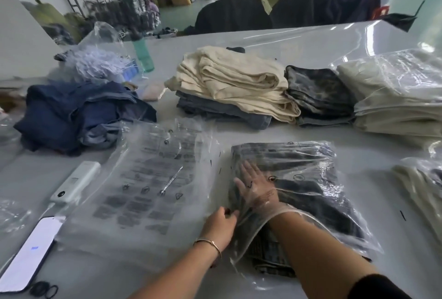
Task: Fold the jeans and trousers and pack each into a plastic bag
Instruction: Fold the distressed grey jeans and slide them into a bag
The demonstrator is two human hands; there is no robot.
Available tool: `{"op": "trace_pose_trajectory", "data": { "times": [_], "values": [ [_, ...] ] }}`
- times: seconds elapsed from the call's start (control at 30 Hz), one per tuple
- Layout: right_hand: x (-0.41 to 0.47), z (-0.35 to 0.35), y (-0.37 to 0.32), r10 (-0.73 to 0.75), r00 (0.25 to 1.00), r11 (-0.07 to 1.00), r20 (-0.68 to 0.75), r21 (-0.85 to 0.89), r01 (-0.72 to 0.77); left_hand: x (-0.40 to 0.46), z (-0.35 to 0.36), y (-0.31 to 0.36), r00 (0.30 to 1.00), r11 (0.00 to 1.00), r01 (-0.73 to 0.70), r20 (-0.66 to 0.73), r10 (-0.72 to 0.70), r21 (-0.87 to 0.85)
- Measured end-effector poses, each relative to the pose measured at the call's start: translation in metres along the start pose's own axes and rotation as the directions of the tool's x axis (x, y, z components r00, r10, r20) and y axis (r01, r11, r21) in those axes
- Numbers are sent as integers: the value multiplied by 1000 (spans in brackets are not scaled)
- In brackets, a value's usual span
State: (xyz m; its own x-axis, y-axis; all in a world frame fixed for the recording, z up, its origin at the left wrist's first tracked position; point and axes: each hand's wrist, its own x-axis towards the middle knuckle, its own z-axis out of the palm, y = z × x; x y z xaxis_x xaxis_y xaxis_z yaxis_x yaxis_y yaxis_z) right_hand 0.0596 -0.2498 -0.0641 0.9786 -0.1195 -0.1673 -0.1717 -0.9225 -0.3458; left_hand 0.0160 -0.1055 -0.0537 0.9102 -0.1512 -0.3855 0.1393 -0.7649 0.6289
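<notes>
Where the table's near edge runs, I log dark folded jeans (299, 193) lying partly inside a clear plastic bag (339, 222). My right hand (257, 188) is inside the bag, fingers straight, flat on the denim. My left hand (221, 224) pinches the bag's open edge. Just left: stack of empty printed bags (148, 179). Farther left: white power bank (76, 182), phone (28, 253). Behind: blue denim heap (71, 114), cream and grey folded stack (234, 85), bagged cream trousers (394, 97).

A white table (299, 42) carries folded trousers (234, 83), bagged garments (394, 97), empty bags (148, 179) and a phone (31, 253).
</notes>
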Motion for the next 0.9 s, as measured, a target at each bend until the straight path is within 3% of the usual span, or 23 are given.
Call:
{"op": "trace_pose_trajectory", "data": {
  "times": [0.13, 0.23, 0.33, 0.47, 0.67, 0.77, 0.87, 0.9],
  "values": [
    [22, 14, -1, 1, 997, 986, 80, -166, 12, -4, 10, -8, 1000, 1000, -3, 22, 3, 21],
    [33, 20, -11, 37, 998, 974, 55, -225, -24, -6, 11, -14, 1000, 1000, -2, 17, 2, -28],
    [33, 23, -8, 22, 1000, 978, 12, -207, -19, -10, 7, -18, 998, 987, 12, 59, -3, -159],
    [11, 16, 10, -52, 999, 987, -14, -153, 50, -10, 8, -21, 991, 984, -41, 116, 62, -175],
    [-70, -9, 53, 150, 985, 941, -83, -295, -168, -18, 10, -19, 997, 997, -73, 19, 73, -11],
    [-112, -21, 62, 66, 937, 968, -343, -208, -144, -24, 12, -18, 995, 997, -82, -49, 83, 12],
    [-161, -28, 94, 126, 990, 976, -61, -171, -135, -30, 14, -15, 992, 995, -93, -92, 91, -27],
    [-177, -31, 105, 119, 992, 976, -37, -177, -124, -33, 15, -15, 988, 992, -116, -112, 110, -45]
  ]
}}
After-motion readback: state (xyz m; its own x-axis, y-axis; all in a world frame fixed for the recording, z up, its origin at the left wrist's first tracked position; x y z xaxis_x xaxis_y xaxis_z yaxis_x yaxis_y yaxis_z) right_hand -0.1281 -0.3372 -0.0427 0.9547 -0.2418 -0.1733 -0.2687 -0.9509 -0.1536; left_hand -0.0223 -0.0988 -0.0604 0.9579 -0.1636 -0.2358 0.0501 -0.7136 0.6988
